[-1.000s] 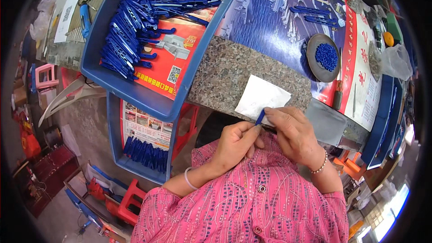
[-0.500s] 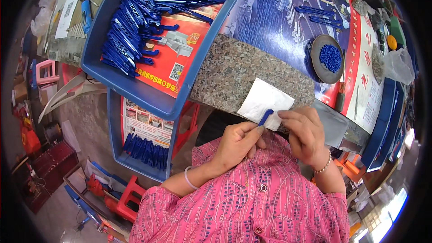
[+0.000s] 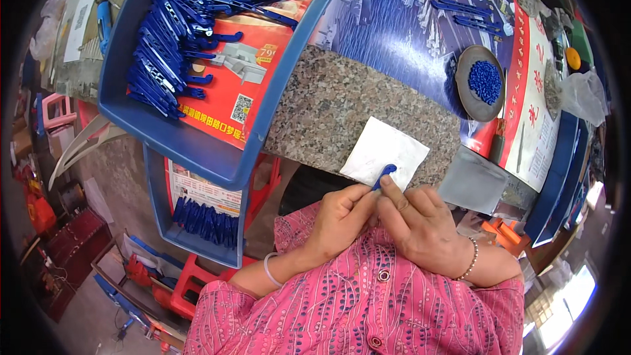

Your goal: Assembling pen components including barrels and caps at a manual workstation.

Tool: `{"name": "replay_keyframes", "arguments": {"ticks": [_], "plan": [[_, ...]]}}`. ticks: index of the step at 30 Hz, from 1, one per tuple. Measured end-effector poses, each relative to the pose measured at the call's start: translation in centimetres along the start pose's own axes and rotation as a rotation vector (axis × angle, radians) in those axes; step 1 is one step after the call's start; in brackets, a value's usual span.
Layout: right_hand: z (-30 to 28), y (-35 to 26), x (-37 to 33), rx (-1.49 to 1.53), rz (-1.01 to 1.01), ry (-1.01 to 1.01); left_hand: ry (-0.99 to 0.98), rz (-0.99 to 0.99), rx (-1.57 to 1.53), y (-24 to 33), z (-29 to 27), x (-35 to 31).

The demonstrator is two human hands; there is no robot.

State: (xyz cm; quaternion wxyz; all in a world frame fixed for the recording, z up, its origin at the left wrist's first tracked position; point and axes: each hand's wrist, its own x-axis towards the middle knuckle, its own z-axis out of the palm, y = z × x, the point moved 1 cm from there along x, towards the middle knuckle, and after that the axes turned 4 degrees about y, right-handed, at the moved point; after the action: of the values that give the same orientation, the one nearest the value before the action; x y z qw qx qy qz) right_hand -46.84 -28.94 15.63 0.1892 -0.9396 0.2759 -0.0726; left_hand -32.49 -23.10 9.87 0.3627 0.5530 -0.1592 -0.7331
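In my left hand point(image 3: 342, 218) is a slim blue plastic piece with a rounded, hooked end point(image 3: 389, 169), pinched between thumb and fingers. Its hooked end sticks out over a folded white paper or cloth pad point(image 3: 368, 152) at the granite table's near edge. My right hand point(image 3: 420, 227) is closed up against the same piece, its fingertips just below the hook. The fingers hide most of the piece's length. Farther right, a round dish point(image 3: 465, 95) holds many tiny blue parts point(image 3: 485, 84).
At the left, a large blue tray point(image 3: 253, 135) holds heaps of similar slim blue pieces point(image 3: 161, 59). A lower blue tray point(image 3: 152, 190) contains a row more. Several slim blue pieces point(image 3: 470, 16) lie on the printed sheet behind the dish. A dark-handled tool point(image 3: 497, 141) and a grey plate point(image 3: 472, 181) are at the right.
My right hand has moved left and down onto the blue piece, where before it was apart from it. The left hand has shifted slightly down, the piece still in it.
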Motion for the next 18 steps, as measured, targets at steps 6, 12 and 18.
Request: {"name": "replay_keyframes", "arguments": {"ticks": [6,12,18], "plan": [[0.1,-0.9,-0.2,-0.058,0.014,-0.031,0.016,0.035,-0.052,-0.4,0.1,-0.2],[-0.6,0.3,-1.1,0.292,0.273,0.014,-0.055,-0.018,-0.032,-0.3,-0.4,0.0],[-1.6,2.6,-5.7,0.389,0.741,0.444,-0.076,-0.005,-0.046,-0.3,0.0,-0.3]]}}
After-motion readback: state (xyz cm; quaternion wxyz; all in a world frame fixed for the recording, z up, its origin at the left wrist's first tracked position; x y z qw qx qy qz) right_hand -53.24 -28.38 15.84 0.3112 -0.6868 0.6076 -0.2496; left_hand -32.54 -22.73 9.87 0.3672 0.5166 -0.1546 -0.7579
